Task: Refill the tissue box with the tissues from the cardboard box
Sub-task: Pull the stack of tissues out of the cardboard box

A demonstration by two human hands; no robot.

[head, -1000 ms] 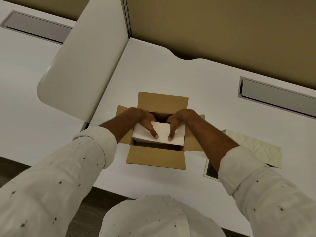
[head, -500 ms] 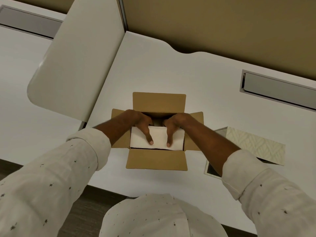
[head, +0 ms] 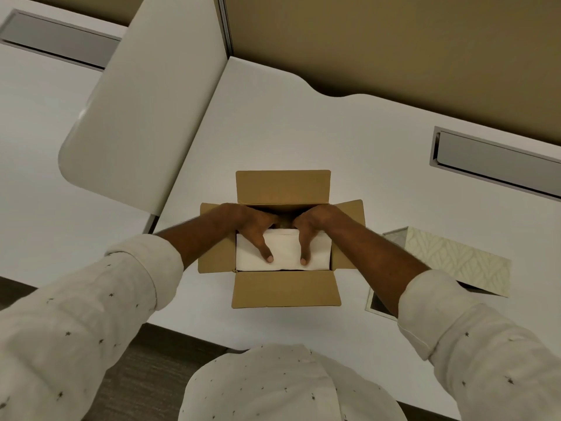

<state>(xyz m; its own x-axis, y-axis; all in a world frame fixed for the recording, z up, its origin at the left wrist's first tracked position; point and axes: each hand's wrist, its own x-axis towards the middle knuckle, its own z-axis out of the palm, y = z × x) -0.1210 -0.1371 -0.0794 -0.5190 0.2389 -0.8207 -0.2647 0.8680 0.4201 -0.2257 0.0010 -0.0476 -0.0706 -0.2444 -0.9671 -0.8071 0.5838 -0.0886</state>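
Observation:
A brown cardboard box (head: 285, 288) stands open on the white desk, its four flaps folded outward. A white stack of tissues (head: 283, 252) lies in its opening, level with the rim. My left hand (head: 253, 227) grips the stack's left part and my right hand (head: 309, 227) its right part, thumbs on top toward me and the other fingers curled over the far edge into the box. To the right, a cream patterned tissue box (head: 455, 262) lies tilted with its open end toward me, partly behind my right forearm.
The white desk (head: 303, 126) ends just below the cardboard box. A curved white divider panel (head: 142, 110) rises at the left. A tan partition wall stands behind. A grey recessed slot (head: 498, 165) sits at the far right, another (head: 57, 41) on the neighbouring desk.
The tissue stack was tilted with its near edge raised; now it lies flat and lower in the box. Both hands stayed on it throughout.

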